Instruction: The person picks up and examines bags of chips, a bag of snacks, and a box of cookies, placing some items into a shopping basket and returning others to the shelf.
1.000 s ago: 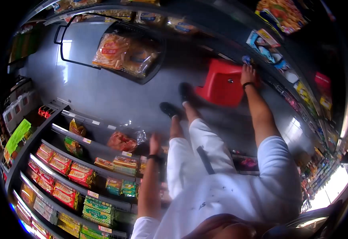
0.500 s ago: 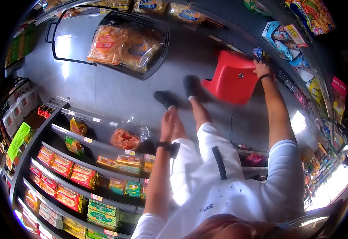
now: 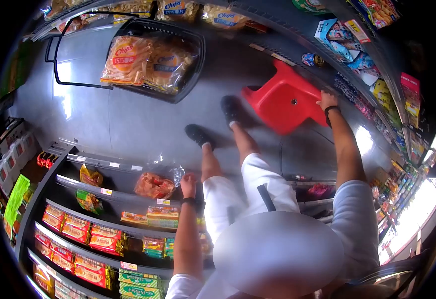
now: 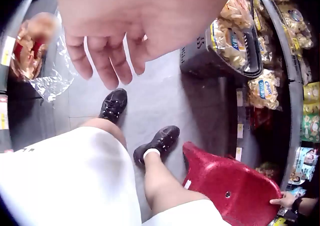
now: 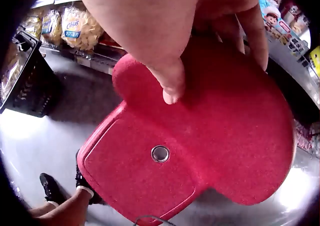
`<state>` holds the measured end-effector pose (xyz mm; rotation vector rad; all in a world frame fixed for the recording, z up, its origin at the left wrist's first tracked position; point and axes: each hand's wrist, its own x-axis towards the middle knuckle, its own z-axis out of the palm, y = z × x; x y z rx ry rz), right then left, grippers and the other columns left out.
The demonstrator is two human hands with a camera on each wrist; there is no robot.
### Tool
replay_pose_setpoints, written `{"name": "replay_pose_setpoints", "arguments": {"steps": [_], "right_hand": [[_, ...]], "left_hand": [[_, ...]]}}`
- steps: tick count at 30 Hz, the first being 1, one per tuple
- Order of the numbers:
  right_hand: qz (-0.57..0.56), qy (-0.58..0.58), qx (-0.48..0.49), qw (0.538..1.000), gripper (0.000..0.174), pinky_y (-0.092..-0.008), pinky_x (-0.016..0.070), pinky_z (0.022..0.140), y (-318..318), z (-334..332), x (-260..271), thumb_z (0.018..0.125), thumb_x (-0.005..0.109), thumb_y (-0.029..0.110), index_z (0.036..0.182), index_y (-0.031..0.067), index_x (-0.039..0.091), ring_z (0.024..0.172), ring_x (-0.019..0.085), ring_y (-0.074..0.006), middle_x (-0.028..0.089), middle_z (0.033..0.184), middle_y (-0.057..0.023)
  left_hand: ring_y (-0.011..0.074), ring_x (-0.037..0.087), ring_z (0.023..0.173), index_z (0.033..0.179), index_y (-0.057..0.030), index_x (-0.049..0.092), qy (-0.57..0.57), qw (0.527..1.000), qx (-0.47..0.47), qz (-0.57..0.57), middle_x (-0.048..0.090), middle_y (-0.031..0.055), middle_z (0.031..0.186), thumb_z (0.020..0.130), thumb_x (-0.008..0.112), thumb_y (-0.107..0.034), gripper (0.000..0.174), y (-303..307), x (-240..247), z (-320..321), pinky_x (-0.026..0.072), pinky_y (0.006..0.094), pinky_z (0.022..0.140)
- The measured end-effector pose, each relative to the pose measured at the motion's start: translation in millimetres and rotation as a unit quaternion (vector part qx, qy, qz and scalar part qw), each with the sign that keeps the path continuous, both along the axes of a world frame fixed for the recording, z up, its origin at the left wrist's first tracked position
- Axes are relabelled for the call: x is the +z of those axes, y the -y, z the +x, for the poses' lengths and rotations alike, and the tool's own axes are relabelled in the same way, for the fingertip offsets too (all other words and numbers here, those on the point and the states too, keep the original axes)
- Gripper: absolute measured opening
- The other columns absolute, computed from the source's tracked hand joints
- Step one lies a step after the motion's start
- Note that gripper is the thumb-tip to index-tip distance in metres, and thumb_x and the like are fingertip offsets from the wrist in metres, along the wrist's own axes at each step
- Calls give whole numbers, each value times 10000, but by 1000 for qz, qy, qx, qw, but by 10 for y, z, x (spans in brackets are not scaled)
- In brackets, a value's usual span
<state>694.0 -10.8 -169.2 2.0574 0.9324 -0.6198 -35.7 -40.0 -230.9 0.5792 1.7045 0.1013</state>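
My right hand (image 3: 328, 101) grips the top edge of the backrest of a small red plastic chair (image 3: 282, 102). In the right wrist view the thumb lies over the face of the backrest (image 5: 235, 121), with the other fingers behind it. The chair seat has a round metal-rimmed hole. My left hand (image 4: 135, 20) hangs with loose fingers and holds nothing. In the head view it is close to a clear bag of reddish food (image 3: 154, 186) on the low shelf.
A black shopping basket (image 4: 197, 63) on the floor holds a bag of chips (image 3: 124, 61) and another snack bag (image 3: 167, 65). Snack shelves (image 3: 272, 22) run along the far side. Stocked shelves with red packets (image 3: 105, 234) stand at the left. My shoes (image 3: 200, 135) are on the grey floor.
The red chair has turned and shifted a little left in the head view, with my right hand still on its backrest. My left hand has moved from before my leg back toward the low shelf.
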Motion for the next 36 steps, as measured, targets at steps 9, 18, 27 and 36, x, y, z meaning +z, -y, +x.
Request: {"name": "replay_pose_setpoints", "arguments": {"steps": [9,18,27,36], "right_hand": [[18,26,-103,994,566,-474,526,916,244,-1026,487,803,727,515,1183,105,641,1092,655,-347,683,1164,-168],[71,-63,-216,972,568,-436,520,922,214,-1717,958,766,737,516,1057,27,722,1070,666,-359,691,1124,-216],[176,-228,-464,838,610,-354,476,547,1152,-1386,44,760,777,469,1056,-50,655,657,601,-203,657,819,-120],[200,-333,-488,782,579,-337,488,554,1899,-1154,-470,774,758,475,1104,12,655,712,618,-202,672,911,-112]], "left_hand": [[158,655,830,1104,31,635,59,996,-40,56,696,90,949,991,550,-160,238,-883,180,-294,527,277,732],[181,669,777,1026,15,668,24,992,-110,48,703,91,888,934,576,-156,215,-722,-218,-1223,527,280,663],[157,637,733,1011,29,634,53,972,-217,76,668,79,878,947,558,-122,180,-541,-80,-849,523,272,621],[168,646,915,1145,1,602,123,960,-252,-4,663,102,1013,979,520,-109,215,-846,263,726,536,283,737]]}}
